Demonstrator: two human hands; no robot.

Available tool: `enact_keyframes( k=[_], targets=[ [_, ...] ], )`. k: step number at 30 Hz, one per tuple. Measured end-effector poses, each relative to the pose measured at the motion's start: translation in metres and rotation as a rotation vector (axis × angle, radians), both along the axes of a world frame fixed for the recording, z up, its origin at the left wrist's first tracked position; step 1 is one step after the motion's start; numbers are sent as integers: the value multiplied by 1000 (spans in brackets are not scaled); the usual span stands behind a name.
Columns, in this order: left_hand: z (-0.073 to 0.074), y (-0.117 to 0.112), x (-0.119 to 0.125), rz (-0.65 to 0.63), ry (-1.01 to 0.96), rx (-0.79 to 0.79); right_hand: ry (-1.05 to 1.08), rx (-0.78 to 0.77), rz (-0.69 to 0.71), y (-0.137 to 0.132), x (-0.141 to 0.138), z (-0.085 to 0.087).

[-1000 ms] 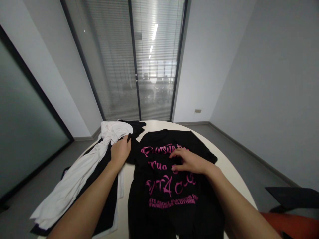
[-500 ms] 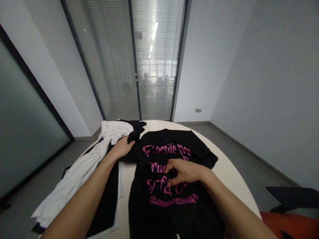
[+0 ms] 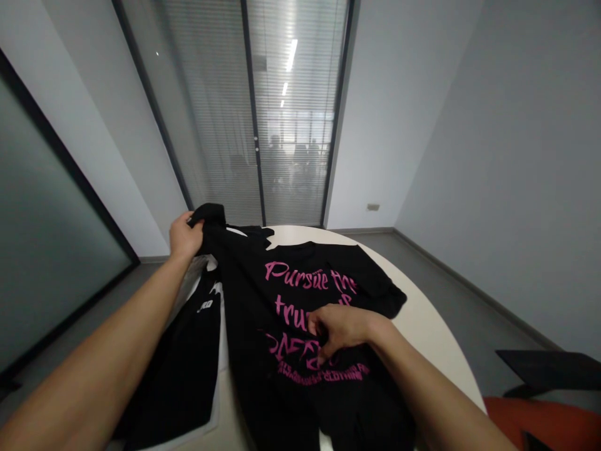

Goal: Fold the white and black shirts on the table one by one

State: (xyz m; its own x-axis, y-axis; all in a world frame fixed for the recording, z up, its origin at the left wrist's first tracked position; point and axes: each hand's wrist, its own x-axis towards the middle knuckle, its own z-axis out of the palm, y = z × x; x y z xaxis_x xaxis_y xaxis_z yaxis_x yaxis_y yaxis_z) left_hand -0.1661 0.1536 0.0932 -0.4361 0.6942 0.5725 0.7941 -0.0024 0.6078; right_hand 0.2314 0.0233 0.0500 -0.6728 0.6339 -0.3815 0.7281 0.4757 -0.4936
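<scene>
Black pink-lettered cotton T-shirt [image 3: 300,294] on round white table [image 3: 425,322], long axis pointing away from body.
Left hand [image 3: 184,236] fisted on raised far sleeve; right hand [image 3: 340,327], nearer, pinches printed middle.

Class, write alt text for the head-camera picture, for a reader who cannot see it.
Two hands grip a black T-shirt with pink lettering on a white round table: the left hand holds a sleeve raised, the right hand pinches the printed front. Other clothes lie beside it on the left.
</scene>
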Motion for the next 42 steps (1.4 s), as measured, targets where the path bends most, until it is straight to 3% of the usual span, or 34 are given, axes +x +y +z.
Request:
enact_keyframes(
  k=[3, 5, 8, 10, 12, 15, 18, 20, 22, 27, 35, 42],
  targets=[
    [-9, -3, -7, 76, 5, -178, 17, 1, 4, -1, 2, -1],
    [-15, -14, 2, 133, 72, -234, 53, -16, 1, -1, 3, -3],
    [-19, -35, 31, 177, 294, -82, 96, -42, 0, -1, 6, -2],
    [-20, -47, 53, 58, 382, -136, 96, -23, -5, 0, 8, 0],
    [-23, -54, 73, -98, 440, -309, 96, 71, -56, 3, 14, 2],
    [-36, -60, 97, -249, 588, -392, 90, 380, -247, 15, 28, 0],
    [-57, -65, 112, -539, 662, -447, 71, 668, -399, 31, 47, -14],
    [-71, -70, 117, -702, 651, -579, 27, 666, -422, 41, 59, -27],
    [-82, -76, 120, -779, 623, -693, -32, 552, -428, 48, 68, -36],
    [-96, -89, 123, -763, 598, -691, -124, 385, -415, 48, 73, -35],
    [-108, -92, 126, -717, 594, -633, -1, 535, -366, 56, 36, -15],
    [-104, -93, 125, -731, 595, -646, -15, 487, -355, 107, -36, -10]
  ],
)
